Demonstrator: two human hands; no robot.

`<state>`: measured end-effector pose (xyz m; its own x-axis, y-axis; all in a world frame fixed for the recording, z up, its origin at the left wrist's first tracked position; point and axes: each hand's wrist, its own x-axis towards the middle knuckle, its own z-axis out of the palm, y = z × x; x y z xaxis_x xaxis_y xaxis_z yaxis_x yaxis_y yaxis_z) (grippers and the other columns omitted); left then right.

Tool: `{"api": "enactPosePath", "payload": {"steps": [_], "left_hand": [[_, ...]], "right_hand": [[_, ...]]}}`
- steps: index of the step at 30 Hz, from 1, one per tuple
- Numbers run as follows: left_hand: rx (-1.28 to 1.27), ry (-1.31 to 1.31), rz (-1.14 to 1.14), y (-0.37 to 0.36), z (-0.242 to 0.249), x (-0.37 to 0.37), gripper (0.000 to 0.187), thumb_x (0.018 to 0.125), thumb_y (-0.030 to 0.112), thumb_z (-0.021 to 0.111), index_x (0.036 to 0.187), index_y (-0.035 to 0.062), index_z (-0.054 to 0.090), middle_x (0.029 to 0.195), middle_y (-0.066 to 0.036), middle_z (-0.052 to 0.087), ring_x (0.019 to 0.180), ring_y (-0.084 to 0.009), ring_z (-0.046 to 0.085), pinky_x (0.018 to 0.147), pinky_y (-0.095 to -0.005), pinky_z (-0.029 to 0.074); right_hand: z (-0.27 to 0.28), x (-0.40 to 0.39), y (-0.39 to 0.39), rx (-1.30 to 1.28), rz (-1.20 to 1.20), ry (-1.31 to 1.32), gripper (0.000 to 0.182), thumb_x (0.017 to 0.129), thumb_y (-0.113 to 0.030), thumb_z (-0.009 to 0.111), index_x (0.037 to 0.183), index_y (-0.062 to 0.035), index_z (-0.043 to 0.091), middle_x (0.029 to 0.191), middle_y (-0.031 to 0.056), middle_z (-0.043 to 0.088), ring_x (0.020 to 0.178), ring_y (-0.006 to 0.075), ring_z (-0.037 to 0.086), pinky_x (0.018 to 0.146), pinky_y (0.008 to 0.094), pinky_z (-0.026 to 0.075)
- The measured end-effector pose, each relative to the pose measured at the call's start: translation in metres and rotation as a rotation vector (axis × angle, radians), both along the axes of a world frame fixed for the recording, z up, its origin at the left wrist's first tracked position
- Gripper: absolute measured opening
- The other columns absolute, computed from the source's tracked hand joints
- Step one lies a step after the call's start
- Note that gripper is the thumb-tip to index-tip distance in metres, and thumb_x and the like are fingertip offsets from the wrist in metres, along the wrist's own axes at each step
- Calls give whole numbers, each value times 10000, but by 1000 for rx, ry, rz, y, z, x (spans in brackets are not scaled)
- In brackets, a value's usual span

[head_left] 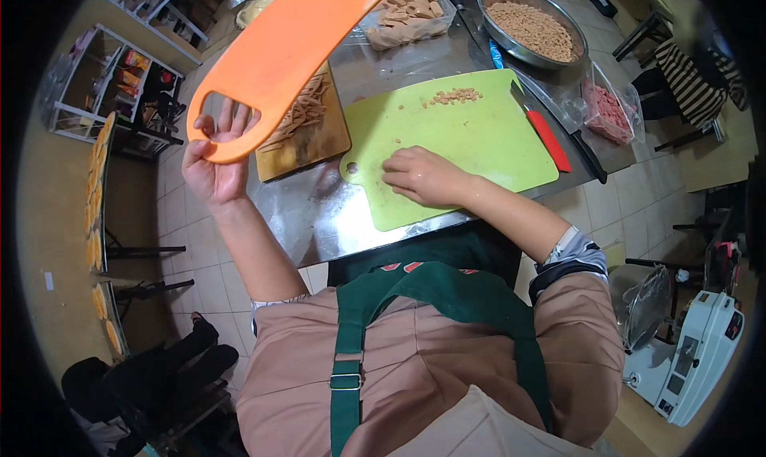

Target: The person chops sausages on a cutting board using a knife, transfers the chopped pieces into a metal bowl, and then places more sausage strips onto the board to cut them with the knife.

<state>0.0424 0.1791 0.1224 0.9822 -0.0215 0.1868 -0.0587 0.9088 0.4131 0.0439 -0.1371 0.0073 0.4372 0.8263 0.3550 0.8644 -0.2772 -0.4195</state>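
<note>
Here, the green board [479, 150] lies under the right hand [427, 176], its fingers curled; whether gripping anything, I cannot tell. The left hand [217, 170] clasps the orange board [287, 54]; slick fingers could drop it. Nudging could scatter diced bits [459, 96] beyond the right fingertips.

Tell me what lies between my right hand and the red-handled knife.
In the head view, only bare green cutting board lies between your right hand and the red-handled knife.
</note>
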Motion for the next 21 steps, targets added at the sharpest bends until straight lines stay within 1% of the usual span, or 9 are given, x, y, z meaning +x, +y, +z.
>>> {"api": "enactPosePath", "payload": {"steps": [1, 2, 5, 8, 12, 13, 15, 17, 21], "left_hand": [[-3, -5, -2, 6, -4, -4, 274, 611, -13, 524, 879, 39, 552, 1409, -283, 227, 1354, -427, 81, 1079, -610, 45], [-7, 10, 2, 13, -8, -9, 273, 612, -12, 525, 878, 40, 552, 1408, -282, 231, 1353, -426, 88, 1081, -605, 44], [-27, 17, 24, 35, -16, -22, 275, 613, -8, 528, 882, 43, 553, 1403, -281, 245, 1350, -421, 109, 1087, -589, 46], [-99, 38, 107, 54, -16, -38, 269, 611, -51, 509, 867, 33, 513, 1443, -261, 174, 1366, -400, 71, 1105, -544, 75], [-141, -26, 253, 87, -22, -59, 277, 608, -54, 490, 874, 23, 507, 1448, -258, 167, 1369, -394, 66, 1089, -573, 100], [-146, -30, 258, 95, -24, -65, 277, 608, -54, 490, 874, 23, 507, 1448, -258, 167, 1369, -394, 66, 1089, -573, 100], [-124, -91, 299, 109, -29, -76, 286, 611, -34, 518, 890, 26, 546, 1404, -267, 260, 1350, -407, 139, 1092, -579, 84], [-143, -109, 317, 121, -32, -87, 288, 616, -39, 515, 895, 24, 541, 1407, -267, 255, 1350, -406, 144, 1089, -580, 97], [-174, -96, 358, 143, -48, -104, 273, 626, -42, 512, 889, 29, 533, 1418, -259, 242, 1353, -409, 131, 1084, -585, 109]], "right_hand": [[-4, -2, 0, -77, -32, -2, 201, 790, -134, 549, 946, -39, 635, 949, 90, 587, 971, 248, 529, 812, 389, 424], [-8, -4, 0, 15, -61, -32, 159, 764, -120, 551, 875, -43, 634, 862, 65, 577, 888, 234, 538, 753, 372, 424], [-11, 1, -6, 19, -163, 10, 118, 753, -117, 561, 814, -43, 630, 827, 83, 578, 852, 257, 548, 751, 373, 430], [-6, 10, -8, -66, -256, 4, 84, 752, -100, 560, 764, -39, 616, 785, 105, 578, 810, 281, 551, 740, 378, 437], [6, 22, 1, -97, -282, 108, 77, 749, -90, 558, 756, -38, 615, 769, 125, 581, 807, 303, 552, 726, 402, 446], [13, 23, 3, -186, -273, 123, 82, 752, -84, 554, 758, -28, 613, 775, 136, 588, 808, 310, 561, 724, 408, 453], [16, 24, 9, -276, -265, 132, 86, 754, -78, 549, 760, -19, 611, 781, 146, 594, 809, 317, 570, 722, 413, 460], [12, 22, 18, -505, -278, 6, 102, 762, -64, 536, 778, 8, 607, 806, 177, 605, 803, 334, 587, 723, 416, 471], [24, 21, 31, -594, -283, 31, 113, 765, -35, 512, 798, 29, 600, 816, 202, 609, 791, 350, 595, 727, 410, 477]]}}
